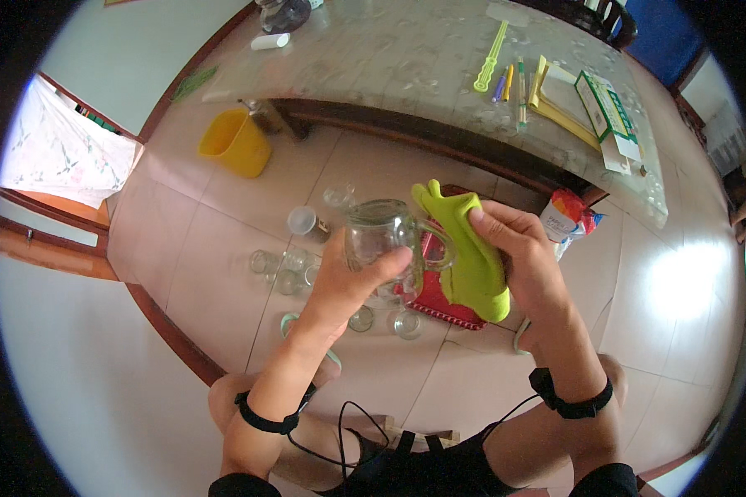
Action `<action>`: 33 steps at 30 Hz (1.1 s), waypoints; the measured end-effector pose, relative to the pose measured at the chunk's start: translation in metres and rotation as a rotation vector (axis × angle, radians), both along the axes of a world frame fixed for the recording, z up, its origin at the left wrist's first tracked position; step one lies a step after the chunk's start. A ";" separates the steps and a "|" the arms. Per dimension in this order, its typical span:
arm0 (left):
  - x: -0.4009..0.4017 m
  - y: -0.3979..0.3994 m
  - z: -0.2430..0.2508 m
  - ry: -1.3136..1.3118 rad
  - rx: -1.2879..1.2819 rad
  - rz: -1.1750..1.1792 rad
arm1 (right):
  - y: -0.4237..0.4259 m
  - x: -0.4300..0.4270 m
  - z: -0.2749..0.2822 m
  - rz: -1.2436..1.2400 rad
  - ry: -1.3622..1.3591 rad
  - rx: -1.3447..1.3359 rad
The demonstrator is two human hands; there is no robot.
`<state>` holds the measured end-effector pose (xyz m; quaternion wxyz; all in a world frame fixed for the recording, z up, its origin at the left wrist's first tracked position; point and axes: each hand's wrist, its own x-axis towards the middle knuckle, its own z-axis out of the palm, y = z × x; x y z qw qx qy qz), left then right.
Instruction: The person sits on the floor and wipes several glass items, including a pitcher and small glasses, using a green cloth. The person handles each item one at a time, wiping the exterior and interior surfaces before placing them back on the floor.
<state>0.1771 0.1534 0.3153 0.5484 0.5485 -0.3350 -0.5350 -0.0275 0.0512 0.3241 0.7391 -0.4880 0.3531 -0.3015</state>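
Observation:
My left hand grips a clear glass jug with a side handle, its thumb across the near side. The jug is raised over the tiled floor. In my right hand, a lime-green cloth is pinched by its upper edge and hangs beside the jug's handle. Beneath the two lies a red tray on the floor, partly hidden by the jug and cloth. Several small glasses stand on the floor around and left of the tray. A jar with a pale lid is left of the jug.
A yellow bin stands under the left end of a covered table. On the table are a green fly swatter, pens and an opened box. A red and white package is below the table's right end.

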 end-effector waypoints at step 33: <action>0.000 0.000 -0.004 0.072 0.034 -0.015 | 0.028 0.022 -0.005 0.078 0.094 0.193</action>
